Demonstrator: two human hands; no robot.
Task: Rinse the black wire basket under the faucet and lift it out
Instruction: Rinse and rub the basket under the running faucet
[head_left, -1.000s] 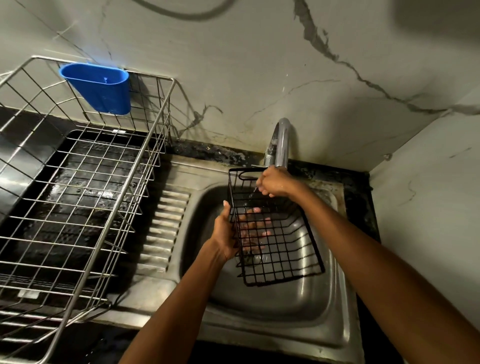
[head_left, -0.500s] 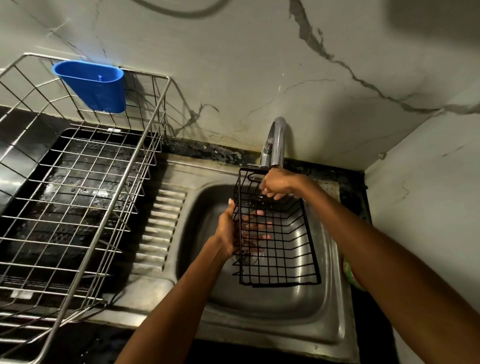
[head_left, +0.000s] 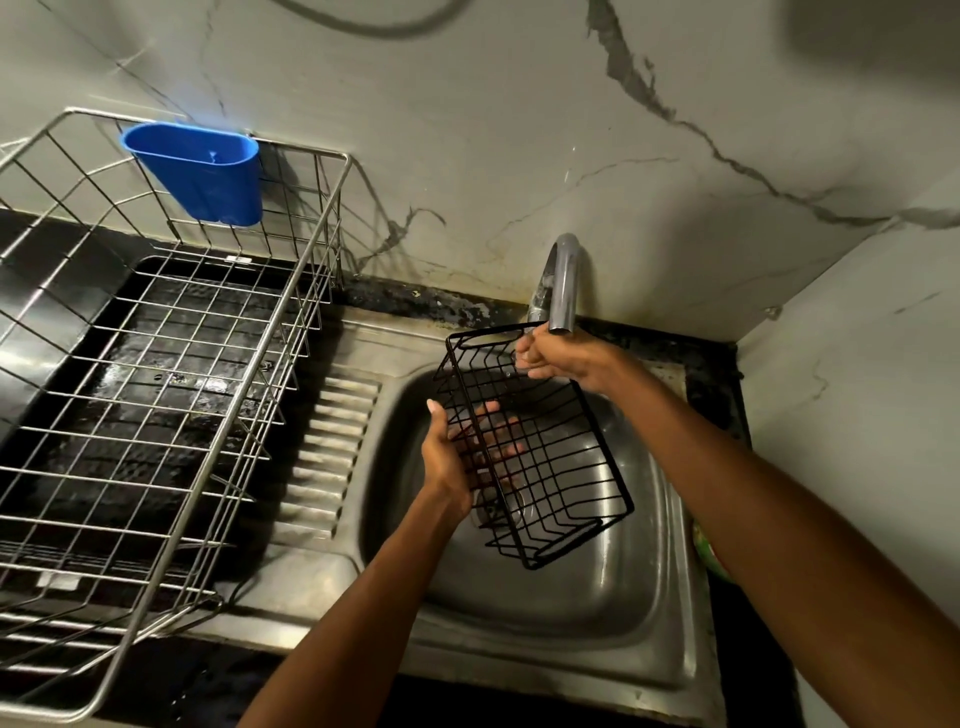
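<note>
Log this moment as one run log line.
stage: rinsing | black wire basket: tilted over sink, below faucet | right hand: grips far rim | left hand: supports the basket's left side | water flow: unclear
</note>
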